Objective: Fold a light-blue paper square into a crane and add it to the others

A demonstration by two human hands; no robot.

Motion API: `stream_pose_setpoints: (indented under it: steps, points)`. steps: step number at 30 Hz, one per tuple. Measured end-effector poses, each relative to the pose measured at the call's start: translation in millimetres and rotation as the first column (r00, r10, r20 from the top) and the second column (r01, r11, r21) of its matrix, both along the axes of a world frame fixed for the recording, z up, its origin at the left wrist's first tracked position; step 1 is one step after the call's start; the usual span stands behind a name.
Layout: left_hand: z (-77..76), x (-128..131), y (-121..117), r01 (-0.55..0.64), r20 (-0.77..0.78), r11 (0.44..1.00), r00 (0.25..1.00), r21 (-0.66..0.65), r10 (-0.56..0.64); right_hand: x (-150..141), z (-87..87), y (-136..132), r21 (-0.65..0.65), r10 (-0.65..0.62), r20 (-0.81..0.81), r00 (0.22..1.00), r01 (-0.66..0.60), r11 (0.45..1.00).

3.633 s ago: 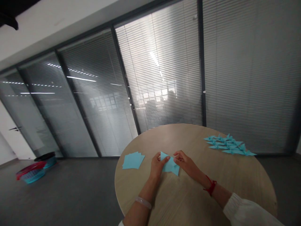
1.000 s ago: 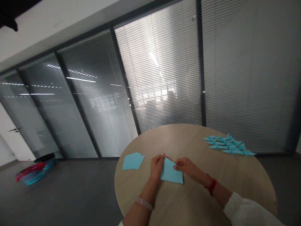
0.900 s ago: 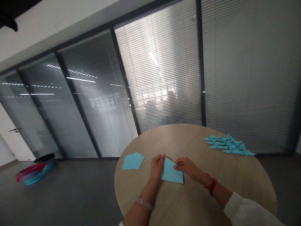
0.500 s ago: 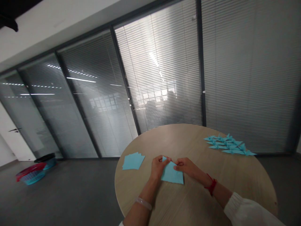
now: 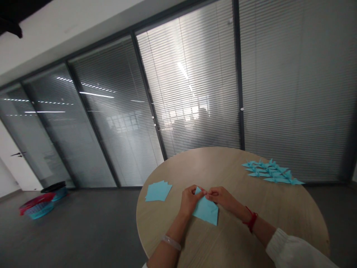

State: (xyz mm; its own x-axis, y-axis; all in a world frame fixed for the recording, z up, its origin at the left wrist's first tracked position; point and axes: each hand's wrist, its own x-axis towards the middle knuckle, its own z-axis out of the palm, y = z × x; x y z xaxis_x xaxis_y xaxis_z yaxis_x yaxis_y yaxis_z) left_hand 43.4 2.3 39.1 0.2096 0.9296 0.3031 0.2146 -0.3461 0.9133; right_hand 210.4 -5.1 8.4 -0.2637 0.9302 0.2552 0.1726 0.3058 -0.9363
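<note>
A light-blue sheet of origami paper (image 5: 206, 211), partly folded, is held just over the near middle of the round table. My left hand (image 5: 190, 200) grips its upper left part, with the thumb across the paper's face. At the upper right edge, my right hand (image 5: 220, 197) pinches the paper between thumb and curled fingers. Both sets of fingertips nearly meet at the top edge, and the far side of the paper is hidden. To the left lies a small stack of blue square paper sheets (image 5: 158, 191). Several folded blue paper cranes (image 5: 269, 172) stand in rows at the right.
The round wooden table (image 5: 206, 163) reaches close to a glass partition with blinds (image 5: 192, 85). On the floor at the left are a red-and-blue plastic basket (image 5: 37, 206) and a black-rimmed blue basket (image 5: 57, 190). A white door (image 5: 16, 163) is at the far left.
The paper was first a smaller shape with an angled lower edge, then opened to a broader sheet. Now it is turned slightly clockwise, and my left hand has shifted right toward my right fingertips.
</note>
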Motion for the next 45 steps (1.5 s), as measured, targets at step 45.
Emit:
stream_pose_setpoints:
  steps: [45]
  points:
    - [-0.7, -4.8, 9.1, -0.011, 0.262, 0.998, 0.965, -0.067, 0.028, 18.2, 7.5, 9.4, 0.126, -0.288, -0.043, 0.957, 0.291, 0.948]
